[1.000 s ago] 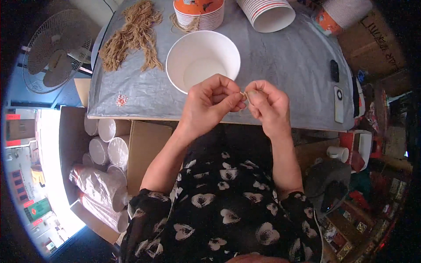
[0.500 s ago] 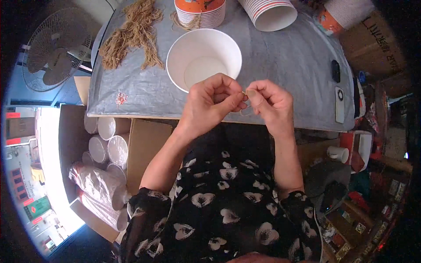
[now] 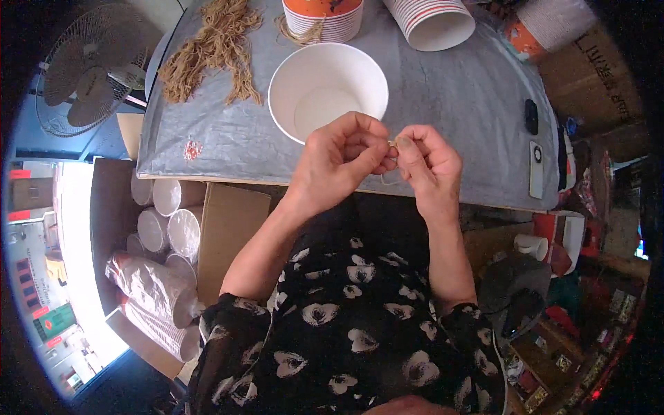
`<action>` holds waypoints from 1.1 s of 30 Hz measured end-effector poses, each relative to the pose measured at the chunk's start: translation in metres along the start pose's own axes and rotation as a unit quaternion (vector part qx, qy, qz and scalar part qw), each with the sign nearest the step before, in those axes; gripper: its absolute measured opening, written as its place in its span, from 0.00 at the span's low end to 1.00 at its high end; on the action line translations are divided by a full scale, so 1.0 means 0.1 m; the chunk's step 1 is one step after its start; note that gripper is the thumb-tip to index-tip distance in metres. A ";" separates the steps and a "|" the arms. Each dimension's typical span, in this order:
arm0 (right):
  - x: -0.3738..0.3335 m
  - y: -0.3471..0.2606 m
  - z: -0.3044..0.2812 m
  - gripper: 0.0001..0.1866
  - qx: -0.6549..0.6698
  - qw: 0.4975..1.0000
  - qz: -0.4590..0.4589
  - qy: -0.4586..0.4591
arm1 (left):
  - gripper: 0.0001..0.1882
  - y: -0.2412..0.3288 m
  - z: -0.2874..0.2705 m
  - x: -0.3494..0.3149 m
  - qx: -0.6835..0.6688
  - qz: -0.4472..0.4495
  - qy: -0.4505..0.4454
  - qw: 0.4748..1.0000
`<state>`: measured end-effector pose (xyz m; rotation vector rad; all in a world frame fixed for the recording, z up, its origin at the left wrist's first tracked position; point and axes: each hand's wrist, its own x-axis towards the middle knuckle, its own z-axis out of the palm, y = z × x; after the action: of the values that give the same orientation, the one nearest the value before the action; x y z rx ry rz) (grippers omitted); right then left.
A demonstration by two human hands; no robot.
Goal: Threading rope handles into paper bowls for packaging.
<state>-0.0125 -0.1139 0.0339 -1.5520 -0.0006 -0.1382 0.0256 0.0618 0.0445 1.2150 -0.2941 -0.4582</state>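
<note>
1. Your left hand (image 3: 339, 160) pinches between thumb and fingers, close to the front edge of the table, its other fingers curled in toward the palm.
2. Your right hand (image 3: 434, 164) meets it fingertip to fingertip, thumb and forefinger pressed together.
3. Between them you grip a short piece of tan string (image 3: 393, 143); a thin loose length hangs below your fingertips. Your fingers hide most of it, so you cannot tell whether it is looped or knotted.
4. Just beyond your left knuckles, an open white tub (image 3: 366, 79) tilts its mouth toward you, its inside bare. Whether your hand touches its rim is not clear.
5. Behind that tub stands an orange-topped stack of tubs (image 3: 323, 28), with tan strands draped against its side.
6. To the left on the grey-covered table (image 3: 477, 117) lies a loose bundle of tan strands (image 3: 211, 52).
7. Farther right, another stack of tubs (image 3: 439, 28) lies on its side, its open mouth facing you.
8. Below the table's left edge, a cardboard box (image 3: 235, 225) holds more tubs, some in clear plastic wrap.
</note>
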 end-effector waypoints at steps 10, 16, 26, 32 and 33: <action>0.02 -0.02 0.02 0.08 0.002 1.000 0.017 0.014 | 0.10 -0.06 -0.01 0.02 0.011 0.023 0.004 1.000; 0.02 -0.01 0.00 0.08 0.005 1.000 0.027 0.006 | 0.10 -0.06 -0.01 0.02 0.014 0.019 0.010 1.000; 0.00 -0.03 0.02 0.06 -0.038 0.998 -0.046 0.032 | 0.11 -0.06 -0.02 0.02 0.046 0.012 0.003 0.999; -0.05 -0.14 0.00 0.04 -0.078 0.992 -0.088 0.036 | 0.10 -0.01 0.04 -0.02 0.145 0.105 0.024 0.984; -0.08 -0.18 0.00 0.04 -0.078 0.992 -0.090 0.034 | 0.10 -0.03 0.04 -0.01 0.192 0.146 0.024 0.970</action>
<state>-0.0222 -0.1132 0.0508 -1.7015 -0.0778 -0.3407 0.0220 0.0579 0.0426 1.5283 -0.5288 -0.1149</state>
